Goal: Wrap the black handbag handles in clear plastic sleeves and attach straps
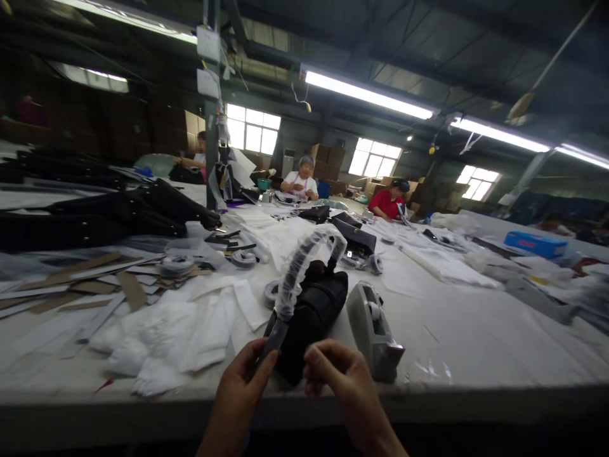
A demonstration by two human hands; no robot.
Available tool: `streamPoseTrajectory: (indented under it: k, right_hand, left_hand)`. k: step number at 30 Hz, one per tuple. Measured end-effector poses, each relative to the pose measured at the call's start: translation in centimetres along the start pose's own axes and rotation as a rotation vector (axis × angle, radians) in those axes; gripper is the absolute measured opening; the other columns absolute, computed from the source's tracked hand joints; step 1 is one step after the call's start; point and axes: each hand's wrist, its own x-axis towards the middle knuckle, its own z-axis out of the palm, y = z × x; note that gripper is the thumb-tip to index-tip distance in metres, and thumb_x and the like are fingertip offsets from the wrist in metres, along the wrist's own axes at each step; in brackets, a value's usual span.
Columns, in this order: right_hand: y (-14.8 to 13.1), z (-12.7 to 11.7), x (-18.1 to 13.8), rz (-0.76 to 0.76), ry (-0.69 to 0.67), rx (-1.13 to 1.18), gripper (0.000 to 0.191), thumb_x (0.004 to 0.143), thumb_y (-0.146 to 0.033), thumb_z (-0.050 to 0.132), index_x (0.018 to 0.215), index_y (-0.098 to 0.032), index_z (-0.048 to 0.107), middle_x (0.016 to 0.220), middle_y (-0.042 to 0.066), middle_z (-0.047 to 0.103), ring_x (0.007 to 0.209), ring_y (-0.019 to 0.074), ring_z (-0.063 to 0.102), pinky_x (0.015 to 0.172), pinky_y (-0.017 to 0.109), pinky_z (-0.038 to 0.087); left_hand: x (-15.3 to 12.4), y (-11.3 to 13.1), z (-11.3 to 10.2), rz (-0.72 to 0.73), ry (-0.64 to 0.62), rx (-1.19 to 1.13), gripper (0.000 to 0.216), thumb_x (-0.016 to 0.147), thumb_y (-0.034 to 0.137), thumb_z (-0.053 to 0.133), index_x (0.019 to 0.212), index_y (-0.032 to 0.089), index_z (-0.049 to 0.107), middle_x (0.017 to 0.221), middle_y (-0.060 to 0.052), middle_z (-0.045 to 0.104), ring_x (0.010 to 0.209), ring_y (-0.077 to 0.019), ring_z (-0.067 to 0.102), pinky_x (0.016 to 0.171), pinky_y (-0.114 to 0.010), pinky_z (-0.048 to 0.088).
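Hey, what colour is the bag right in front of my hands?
The bag is black; it shows best in the head view.

The bag (311, 320) is black. The handle wrap (290, 285) is translucent white. The tape dispenser (362, 317) is grey; the tabletop (457, 343) is off-white. Crumpled sheets (147, 333) are plain white. Flat strips (132, 291) are brown. The box (535, 245) is blue with a red marking. The nearest co-worker's shirt (386, 203) is solid red.

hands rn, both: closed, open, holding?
Left hand: closed, holding the wrapped handle of the black handbag.
Right hand: partly curled beside the black handbag; can't tell if it holds anything.
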Motion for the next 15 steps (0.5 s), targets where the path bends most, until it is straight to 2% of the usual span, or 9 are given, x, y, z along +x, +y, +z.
streamPoseTrajectory:
  k: [3, 7, 8, 10, 12, 15]
  right_hand:
    - [-0.2, 3.0, 2.2, 0.015, -0.029, -0.056, 0.038, 0.075, -0.051, 0.073, 0.071, -0.013, 0.07, 0.056, 0.001, 0.066, 0.043, 0.0106, 0.058, 0.043, 0.019, 0.042]
    - [0.2, 4.3, 3.7, 0.064, 0.056, -0.283, 0.039, 0.075, -0.051, 0.07, 0.059, -0.015, 0.065, 0.048, 0.0, 0.063, 0.033, 0.009, 0.051, 0.034, 0.017, 0.035]
    - [0.2, 4.3, 3.8, 0.067, 0.068, -0.329, 0.039, 0.075, -0.05, 0.069, 0.058, -0.015, 0.065, 0.047, 0.0, 0.063, 0.033, 0.0092, 0.051, 0.033, 0.017, 0.034]
    - [0.2, 4.0, 3.7, 0.076, 0.055, -0.36, 0.04, 0.075, -0.051, 0.069, 0.058, -0.015, 0.065, 0.049, 0.001, 0.064, 0.033, 0.0097, 0.052, 0.033, 0.017, 0.034]
    - [0.2, 3.4, 3.5, 0.107, -0.01, -0.292, 0.04, 0.073, -0.053, 0.071, 0.061, -0.015, 0.067, 0.053, 0.001, 0.065, 0.037, 0.0102, 0.055, 0.037, 0.018, 0.039]
    - [0.6, 2.4, 3.1, 0.153, -0.135, -0.093, 0.042, 0.07, -0.055, 0.074, 0.071, -0.013, 0.072, 0.062, 0.003, 0.069, 0.048, 0.0108, 0.06, 0.048, 0.02, 0.047]
  left_hand:
    - [0.5, -0.6, -0.6, 0.056, -0.068, 0.011, 0.046, 0.064, 0.051, 0.079, 0.094, 0.017, 0.073, 0.068, -0.003, 0.07, 0.067, -0.0212, 0.064, 0.054, -0.023, 0.047]
    - [0.7, -0.8, -1.4, 0.131, -0.134, 0.008, 0.036, 0.07, 0.045, 0.078, 0.094, 0.018, 0.074, 0.089, -0.006, 0.075, 0.087, -0.0241, 0.066, 0.075, -0.026, 0.051]
    - [0.6, -0.7, -1.5, 0.126, -0.139, 0.006, 0.035, 0.071, 0.044, 0.078, 0.093, 0.018, 0.074, 0.087, -0.005, 0.074, 0.086, -0.023, 0.065, 0.074, -0.025, 0.051]
    - [0.5, -0.6, -1.7, 0.067, -0.164, -0.005, 0.037, 0.071, 0.047, 0.077, 0.093, 0.018, 0.074, 0.072, -0.002, 0.069, 0.067, -0.017, 0.061, 0.059, -0.021, 0.047]
    - [0.4, -0.4, -1.8, -0.031, -0.203, -0.041, 0.043, 0.07, 0.05, 0.077, 0.096, 0.016, 0.071, 0.054, 0.004, 0.056, 0.046, -0.0089, 0.045, 0.042, -0.017, 0.033]
    - [0.2, -0.1, -1.8, -0.155, -0.286, -0.128, 0.05, 0.067, 0.054, 0.076, 0.098, 0.015, 0.068, 0.044, 0.011, 0.036, 0.037, -0.0038, 0.023, 0.036, -0.016, 0.015]
